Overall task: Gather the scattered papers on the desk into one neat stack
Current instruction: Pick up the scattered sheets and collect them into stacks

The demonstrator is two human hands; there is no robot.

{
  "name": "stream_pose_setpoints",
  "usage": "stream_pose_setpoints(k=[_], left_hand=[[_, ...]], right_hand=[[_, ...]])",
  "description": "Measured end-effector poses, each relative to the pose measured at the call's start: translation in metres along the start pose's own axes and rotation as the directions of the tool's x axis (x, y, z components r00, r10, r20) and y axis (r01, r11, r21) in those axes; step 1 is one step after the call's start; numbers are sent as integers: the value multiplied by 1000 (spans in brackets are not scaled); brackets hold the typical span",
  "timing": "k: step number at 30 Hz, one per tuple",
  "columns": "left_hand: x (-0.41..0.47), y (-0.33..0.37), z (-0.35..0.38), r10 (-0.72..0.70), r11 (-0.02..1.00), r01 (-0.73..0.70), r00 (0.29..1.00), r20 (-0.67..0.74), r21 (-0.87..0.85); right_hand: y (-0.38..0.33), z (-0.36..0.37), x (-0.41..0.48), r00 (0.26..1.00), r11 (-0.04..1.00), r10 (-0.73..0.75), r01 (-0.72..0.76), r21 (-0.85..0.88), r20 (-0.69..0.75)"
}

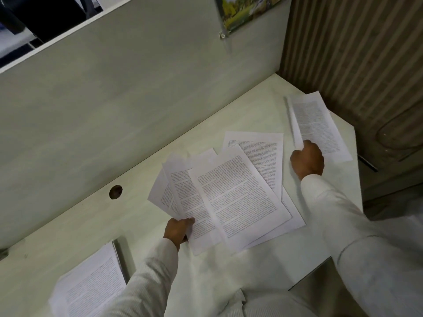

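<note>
White printed sheets [238, 193] are fanned on the counter [91, 225], their near-left corner pinched by the curled left fingers [188, 221]. A separate sheet [320, 124], far right, is gripped at its near edge by the right fingers [307, 144].

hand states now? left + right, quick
Left hand: closed, gripping the fanned sheets at their near edge.
Right hand: closed, gripping the far-right paper at its near end.
</note>
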State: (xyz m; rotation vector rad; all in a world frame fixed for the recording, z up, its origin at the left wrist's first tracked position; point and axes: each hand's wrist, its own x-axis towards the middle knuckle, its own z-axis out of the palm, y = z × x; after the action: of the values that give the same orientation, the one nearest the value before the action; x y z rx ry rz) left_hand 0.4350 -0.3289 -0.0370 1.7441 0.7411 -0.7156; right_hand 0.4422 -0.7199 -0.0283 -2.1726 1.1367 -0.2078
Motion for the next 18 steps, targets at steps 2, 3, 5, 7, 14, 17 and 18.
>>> stream_pose_setpoints(k=[2, 3, 5, 7, 14, 17, 18], left_hand=[[-1, -2, -1, 3, 1000, -3, 1000, 4, 4], [-3, -3, -1, 5, 1000, -5, 1000, 7, 11], [-6, -3, -1, 15, 1000, -15, 1000, 25, 26], [-8, -5, -1, 22, 999, -23, 999, 43, 24], [-13, -20, -5, 9, 999, -11, 999, 42, 32], [-16, -26, -9, 13, 999, -15, 998, 63, 31], [-18, -27, -10, 7, 1000, -9, 998, 64, 24]], right_hand=[[-4, -2, -23, 996, 998, -61, 63, 27, -64], [-6, -1, -36, 992, 995, -94, 96, 28, -80], [-10, 5, -66, 983, 985, -174, 174, 7, -51], [-13, 16, -102, 961, 963, -268, 270, -23, 66], [-12, 47, -205, 715, 906, -348, 424, 20, 607], [-19, 37, -202, 703, 940, -293, 336, 60, 648], [-21, 31, -193, 749, 948, -295, 307, 83, 593]])
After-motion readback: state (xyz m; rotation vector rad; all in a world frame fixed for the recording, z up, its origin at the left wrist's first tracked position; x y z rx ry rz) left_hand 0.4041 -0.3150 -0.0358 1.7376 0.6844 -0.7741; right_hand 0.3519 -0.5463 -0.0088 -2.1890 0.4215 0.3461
